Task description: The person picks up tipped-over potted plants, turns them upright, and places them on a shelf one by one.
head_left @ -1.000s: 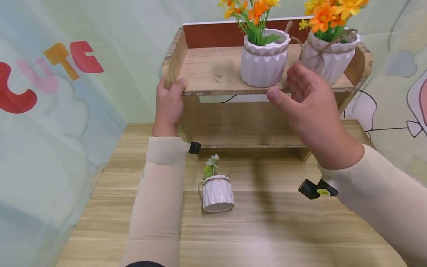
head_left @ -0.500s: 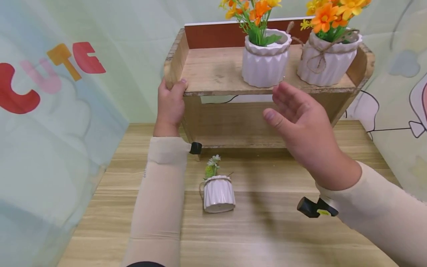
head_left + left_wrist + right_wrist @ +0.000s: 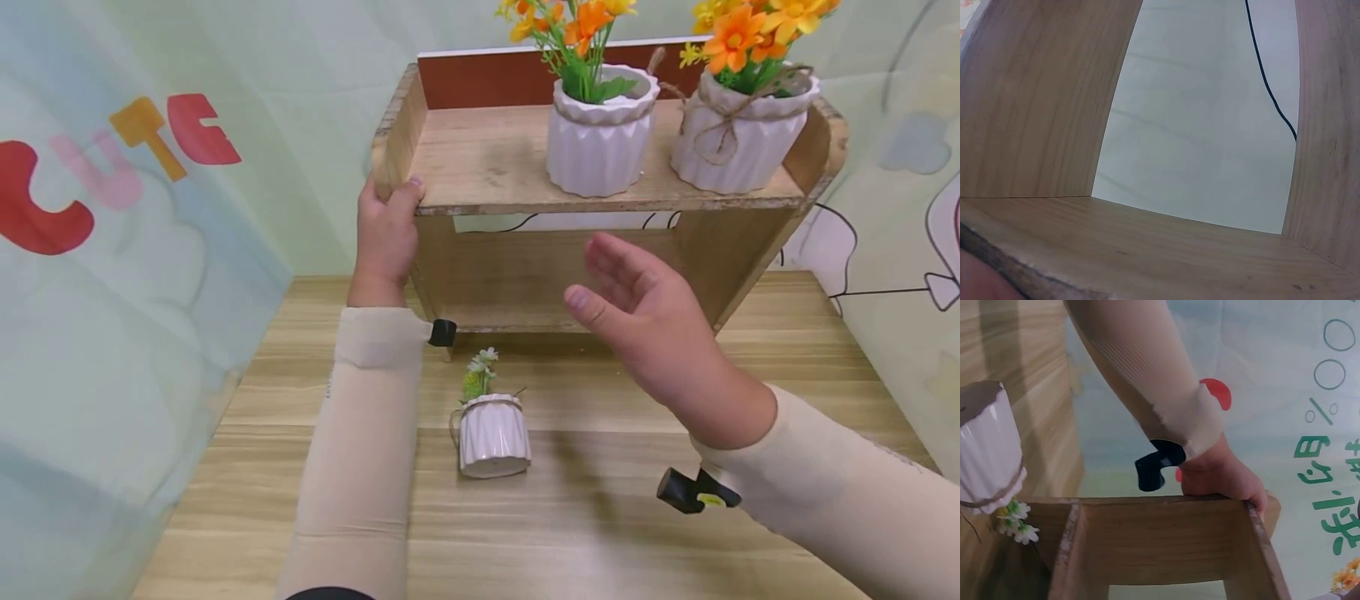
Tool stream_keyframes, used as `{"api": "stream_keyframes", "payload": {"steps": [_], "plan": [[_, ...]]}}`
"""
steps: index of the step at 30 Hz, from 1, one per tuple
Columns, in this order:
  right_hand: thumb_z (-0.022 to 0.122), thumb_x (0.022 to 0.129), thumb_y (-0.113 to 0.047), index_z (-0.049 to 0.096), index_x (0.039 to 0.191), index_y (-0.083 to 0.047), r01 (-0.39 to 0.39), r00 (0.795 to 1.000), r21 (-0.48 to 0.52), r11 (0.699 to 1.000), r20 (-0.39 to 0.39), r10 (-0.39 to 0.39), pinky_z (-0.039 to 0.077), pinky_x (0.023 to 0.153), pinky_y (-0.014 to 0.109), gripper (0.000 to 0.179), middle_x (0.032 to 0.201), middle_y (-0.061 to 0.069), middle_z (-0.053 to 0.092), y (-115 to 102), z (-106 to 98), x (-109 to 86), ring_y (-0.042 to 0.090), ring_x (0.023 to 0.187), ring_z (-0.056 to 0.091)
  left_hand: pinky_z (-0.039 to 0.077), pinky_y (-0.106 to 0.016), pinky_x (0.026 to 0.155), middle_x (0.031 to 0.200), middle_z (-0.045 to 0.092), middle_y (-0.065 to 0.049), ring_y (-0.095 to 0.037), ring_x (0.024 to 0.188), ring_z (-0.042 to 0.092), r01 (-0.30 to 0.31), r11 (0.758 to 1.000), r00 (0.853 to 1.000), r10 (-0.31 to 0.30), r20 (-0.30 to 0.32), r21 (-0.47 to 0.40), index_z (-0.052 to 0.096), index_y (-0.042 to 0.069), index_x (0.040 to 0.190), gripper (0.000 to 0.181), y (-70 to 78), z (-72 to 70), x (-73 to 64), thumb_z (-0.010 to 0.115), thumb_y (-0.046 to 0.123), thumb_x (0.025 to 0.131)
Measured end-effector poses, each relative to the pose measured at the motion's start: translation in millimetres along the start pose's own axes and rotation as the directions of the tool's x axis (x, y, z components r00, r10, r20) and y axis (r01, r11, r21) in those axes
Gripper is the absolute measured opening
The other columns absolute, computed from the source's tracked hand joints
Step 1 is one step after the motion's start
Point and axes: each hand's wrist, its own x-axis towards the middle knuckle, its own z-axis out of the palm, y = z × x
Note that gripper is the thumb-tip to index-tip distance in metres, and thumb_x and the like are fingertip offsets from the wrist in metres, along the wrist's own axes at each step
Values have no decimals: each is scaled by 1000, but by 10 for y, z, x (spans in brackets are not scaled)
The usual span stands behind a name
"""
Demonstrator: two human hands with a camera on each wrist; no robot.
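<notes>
My left hand (image 3: pixel 386 237) grips the upper left corner of a wooden shelf (image 3: pixel 480 179), thumb over the top board's front edge. In front of the shelf, my right hand (image 3: pixel 645 325) hovers with its fingers extended and holds nothing. Two white ribbed flowerpots stand on the top board: a middle flowerpot (image 3: pixel 600 146) and a right flowerpot (image 3: pixel 738 142) with a twine bow, both with orange and yellow flowers. A smaller white flowerpot (image 3: pixel 493 437) with little white flowers lies tipped on the table, its base facing me. The right wrist view also shows this small flowerpot (image 3: pixel 991 444).
The shelf's lower board (image 3: pixel 517 321) sits close above the wood-grain table (image 3: pixel 300 400). Behind it hangs a printed backdrop (image 3: pixel 247 217) with coloured letters. A dark line (image 3: pixel 1266 81) shows through the shelf's open back in the left wrist view.
My right hand has moved down and to the left, away from the right flowerpot, its fingers still extended. The left hand keeps its grip on the shelf, and the flowerpots stay in place.
</notes>
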Motion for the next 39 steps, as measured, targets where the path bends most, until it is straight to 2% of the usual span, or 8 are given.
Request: {"api": "stream_keyframes", "payload": {"steps": [4, 11, 15, 25, 34, 39], "plan": [[71, 102, -19, 33, 163, -2, -20, 1000, -1, 1000, 19, 20, 34, 123, 45, 74, 168, 10, 39, 102, 57, -2, 22, 154, 38, 34, -29, 120, 157, 48, -11, -17, 139, 46, 4, 1000, 1000, -4, 3, 7, 42, 12, 159, 62, -3, 3, -8, 54, 32, 101], [72, 102, -26, 31, 163, 1, -33, 998, -39, 999, 51, 35, 30, 125, 48, 78, 168, 13, 37, 247, 125, 4, 28, 155, 36, 40, -33, 112, 150, 51, -11, -22, 132, 51, -16, 1000, 1000, 16, 7, -24, 44, 15, 158, 59, -3, 12, -12, 54, 31, 102], [71, 103, -27, 27, 164, 2, -61, 994, -55, 997, 92, 66, 30, 125, 51, 80, 169, 17, 34, 325, 162, 25, 33, 156, 34, 39, -33, 114, 152, 49, -11, -21, 134, 49, -3, 1000, 1000, 3, 8, -7, 42, 16, 160, 62, -3, 11, -14, 54, 33, 102], [70, 103, -29, 21, 164, 6, -135, 972, -68, 989, 183, 145, 30, 124, 53, 86, 170, 23, 27, 494, 268, 53, 39, 158, 27, 36, -33, 119, 158, 45, -10, -19, 139, 46, 30, 1000, 1000, -30, 8, 2, 35, 18, 164, 67, -12, -3, -8, 53, 36, 101], [69, 104, -35, 20, 163, 10, -200, 947, -125, 972, 228, 224, 32, 122, 55, 89, 169, 29, 26, 676, 398, 69, 44, 155, 31, 38, -32, 116, 155, 48, -10, -20, 136, 48, 28, 1000, 1000, -28, 12, -1, 38, 17, 162, 66, -3, 2, 2, 54, 35, 101], [66, 105, -41, 24, 161, 11, -229, 935, -168, 959, 237, 264, 33, 122, 56, 87, 166, 30, 31, 774, 465, 65, 45, 153, 35, 39, -34, 115, 154, 48, -10, -21, 135, 48, 22, 1000, 1000, -22, 11, 4, 38, 17, 162, 66, -1, -3, -2, 54, 36, 101]]}}
